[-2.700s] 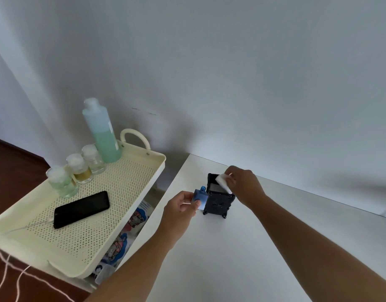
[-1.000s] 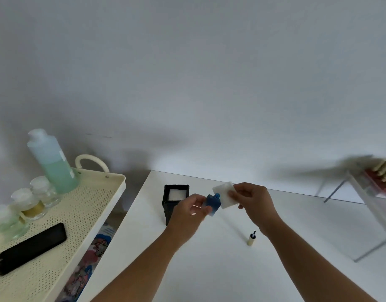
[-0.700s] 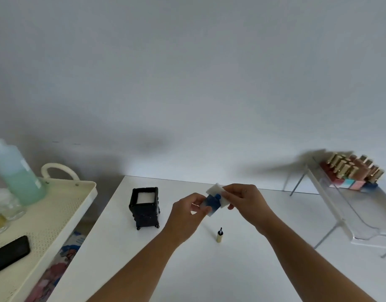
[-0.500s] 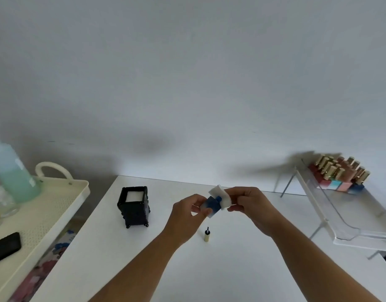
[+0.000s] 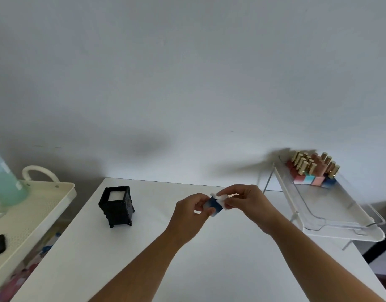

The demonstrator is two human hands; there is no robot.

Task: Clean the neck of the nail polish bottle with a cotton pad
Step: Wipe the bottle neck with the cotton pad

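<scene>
So my left hand point(image 5: 191, 211) has a grip pinching the little blue nail polish bottle point(image 5: 213, 205) up off the desk point(image 5: 144, 258), tilted so the neck points toward my right. My right hand point(image 5: 245, 200) is pinching the white cotton pad point(image 5: 220, 197) down right at that neck, so I reckon I'm mid-wipe.

Stuff that could go sideways: the bottle looks open and it's leaning, so if I tip it more while twisting, polish could run out onto the pad, my fingers or the white desk. It's small and I only hold it by the body, so pushing too hard with the pad could pop it loose. Cotton fluff might also snag on sticky polish and stay on the neck.
</scene>
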